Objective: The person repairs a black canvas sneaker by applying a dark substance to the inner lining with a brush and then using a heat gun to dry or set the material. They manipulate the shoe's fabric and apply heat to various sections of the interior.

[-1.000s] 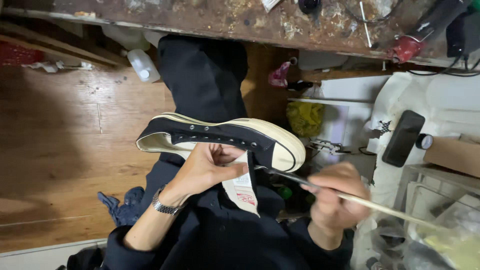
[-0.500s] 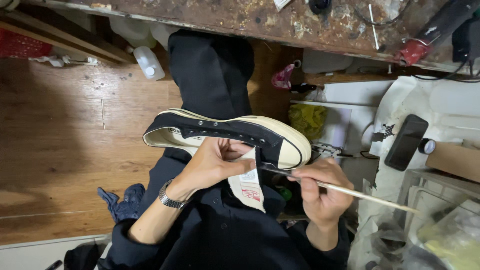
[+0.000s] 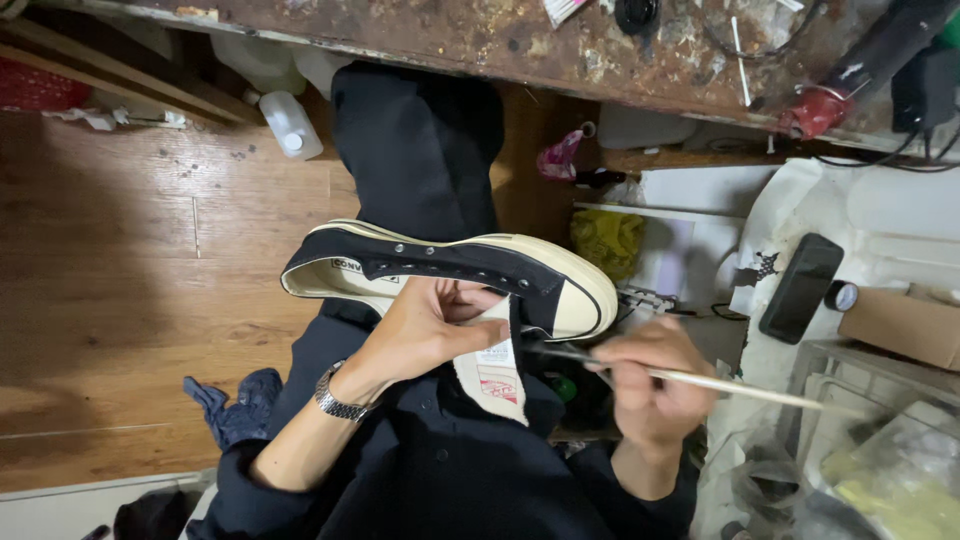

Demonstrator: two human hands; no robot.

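Black canvas and cream rubber make up the low-top sneaker (image 3: 450,275), which I hold on its side above my lap, toe to the right, sole edge toward the far side. My left hand (image 3: 425,330) grips it from the near side, fingers curled into the opening and pressing the tongue (image 3: 497,370) down and outward so its pale underside hangs free toward me. My right hand (image 3: 650,375) is closed in a pinch around a thin wooden brush (image 3: 700,380); its dark tip sits at the toe end, close under the rubber toe cap.

Step in hand, as I judge it: working the brush at the join between tongue and toe. The next move calls for short, controlled strokes while the left hand keeps the tongue folded clear.

Clearances: the stained surface (image 3: 500,40) edge runs along the far side, well apart from the shoe. To the right, a phone (image 3: 800,288) and a cardboard box (image 3: 900,325) lie near the long brush handle's tail. Open wooden floor (image 3: 130,270) lies left, with a white bottle (image 3: 290,125) far left.
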